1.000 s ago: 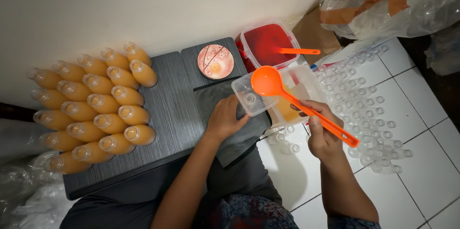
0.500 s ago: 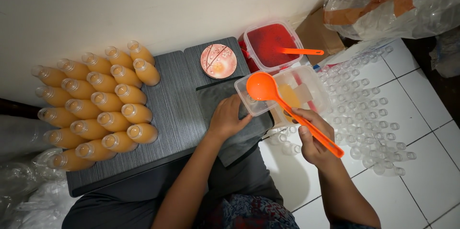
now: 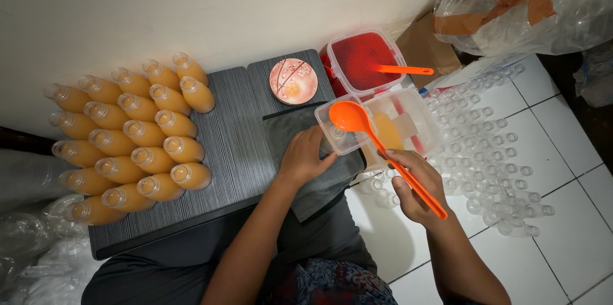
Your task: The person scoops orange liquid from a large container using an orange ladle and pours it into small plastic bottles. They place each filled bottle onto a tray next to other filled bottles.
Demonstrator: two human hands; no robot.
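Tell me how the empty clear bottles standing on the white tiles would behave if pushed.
The empty clear bottles look thin-walled and hold nothing, so they are probably very light. Standing upright and narrow, they would likely tip easily. They stand packed close together, so one knocked over may topple its neighbours and roll on the smooth white tiles.

Glossy orange plastic is showing on the spoon [image 3: 383, 152], whose bowl is catching light. The clear container [image 3: 408, 120] is looking like smooth, see-through plastic, as are the filled bottles [image 3: 128, 132] and the empty bottles [image 3: 485, 152]. The grey board [image 3: 230, 152] is presenting a matt, finely ribbed surface. A dark cloth [image 3: 319, 183] is appearing soft and dull. The floor tiles [image 3: 575, 215] are gleaming white and smooth.
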